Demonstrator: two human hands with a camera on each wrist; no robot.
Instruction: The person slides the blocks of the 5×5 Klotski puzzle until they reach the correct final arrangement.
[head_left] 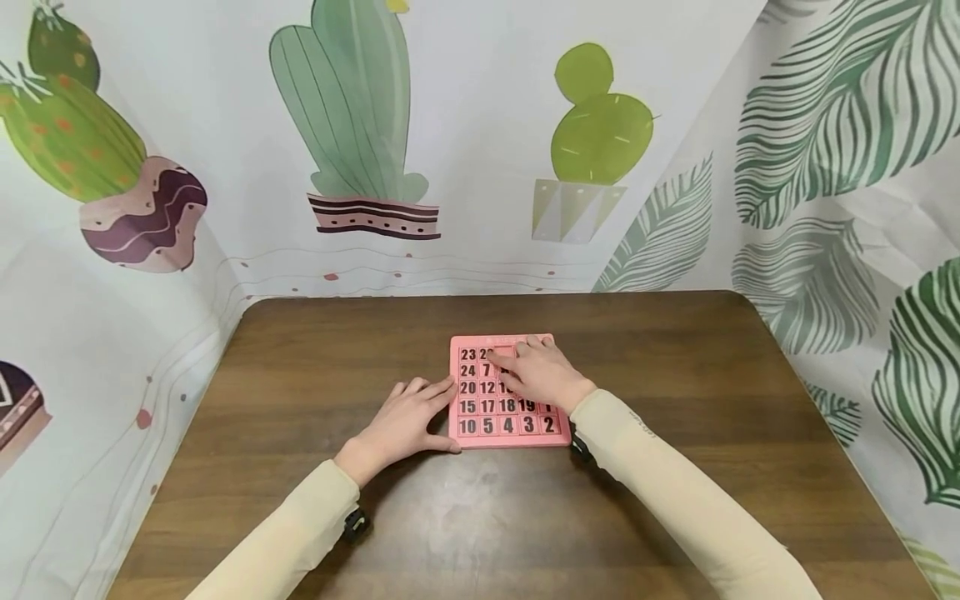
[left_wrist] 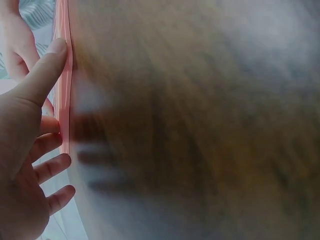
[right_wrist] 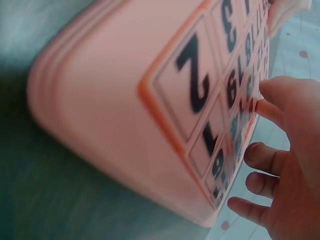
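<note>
The number puzzle [head_left: 507,406] lies flat on the brown wooden table [head_left: 337,342], a pink square with rounded corners and a raised frame [head_left: 510,443] around rows of pale pink tiles [head_left: 487,426] printed with bold black numerals. Along its near side run 10, 5, 4, 3 and 2; the next row up reads 15, 17, 18, 19, 1, and its left column climbs through 20 and 24 to 23. In its far row, just right of the second tile, a bare pink slot shows. At the puzzle's left side, the left hand [head_left: 405,425] is spread, fingertips and thumb resting against the edge without wrapping round it. Over the puzzle's far right part, the right hand [head_left: 547,371] is loosely open, grasping nothing, its index fingertip on the second tile of the far row. That hand hides most tiles at the puzzle's far right, and the fingertip covers part of a numeral starting with 2. Faint marks on the puzzle's far rim are illegible; the left wrist view catches only its thin side.
</note>
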